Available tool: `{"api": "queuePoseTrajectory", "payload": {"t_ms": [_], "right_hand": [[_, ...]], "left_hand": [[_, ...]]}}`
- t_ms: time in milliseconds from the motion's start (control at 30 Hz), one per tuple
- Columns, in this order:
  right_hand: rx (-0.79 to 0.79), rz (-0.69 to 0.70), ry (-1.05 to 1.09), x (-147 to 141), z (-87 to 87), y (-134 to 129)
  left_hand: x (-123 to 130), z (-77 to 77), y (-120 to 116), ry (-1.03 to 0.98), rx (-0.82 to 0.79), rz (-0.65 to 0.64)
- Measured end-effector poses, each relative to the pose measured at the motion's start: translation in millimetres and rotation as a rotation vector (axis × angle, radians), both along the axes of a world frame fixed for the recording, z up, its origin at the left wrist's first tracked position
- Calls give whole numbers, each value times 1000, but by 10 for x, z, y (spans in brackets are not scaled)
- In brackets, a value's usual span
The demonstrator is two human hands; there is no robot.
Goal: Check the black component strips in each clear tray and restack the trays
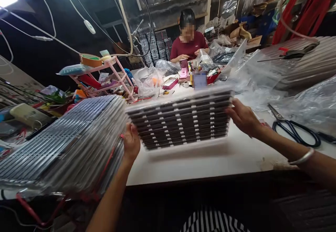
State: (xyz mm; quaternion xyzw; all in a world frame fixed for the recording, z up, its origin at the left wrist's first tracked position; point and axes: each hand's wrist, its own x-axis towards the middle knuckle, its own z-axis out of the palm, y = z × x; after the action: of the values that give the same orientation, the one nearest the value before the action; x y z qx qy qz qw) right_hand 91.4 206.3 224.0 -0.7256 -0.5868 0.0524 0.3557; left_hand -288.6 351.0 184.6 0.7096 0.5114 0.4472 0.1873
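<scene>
A stack of thin dark panels with pale edges and rows of white clips (183, 121) is held slightly tilted over the white table (210, 162). My left hand (131, 141) grips its left end, fingers wrapped round the edge. At the right end, my right hand (243, 117) has its fingers closed on the upper corner. The stack looks a little blurred. To the left, beside my left forearm, lies a large pile of clear-wrapped flat panels (70, 141).
Scissors with dark handles (295, 128) lie right of my right hand. Clear plastic bags (265, 72) cover the right side. A pink rack (118, 74) stands at the back left. A person in a dark red shirt (189, 46) sits across the table.
</scene>
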Motion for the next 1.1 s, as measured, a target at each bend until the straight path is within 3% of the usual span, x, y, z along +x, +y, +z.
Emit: {"api": "queuePoseTrajectory", "payload": {"t_ms": [67,133,200,300,367,500,567,700,767,933,1100], "right_hand": [[-50,-33,90,-81,28,164],[-197,18,150,-105,-95,225],[-398,67,123,-83,-302,233],[-595,97,18,-54,-542,246],[-674,72,-100,-72,-576,263],[-806,-17,-368,-157,-535,132],[-730,-51,-338,-200,-594,-88],[-225,-15,-205,-346,-831,-642],[-117,-9,-234,-463,-906,-779],[-71,-42,-287,-690,-968,-554],[-20,-24,-63,-706,-910,-410]], "left_hand": [[59,94,105,101,-13,29],[34,71,101,318,-79,42],[-9,-44,30,527,-172,35],[-11,-248,-64,675,-258,32],[26,-325,-68,753,-291,27],[39,-342,-91,843,-311,5],[-32,-369,-221,840,-277,2],[-237,-534,-630,653,-107,16],[-288,-606,-737,564,-100,31],[-228,-649,-537,391,-197,-29],[-217,-561,-438,80,-356,-99]]}}
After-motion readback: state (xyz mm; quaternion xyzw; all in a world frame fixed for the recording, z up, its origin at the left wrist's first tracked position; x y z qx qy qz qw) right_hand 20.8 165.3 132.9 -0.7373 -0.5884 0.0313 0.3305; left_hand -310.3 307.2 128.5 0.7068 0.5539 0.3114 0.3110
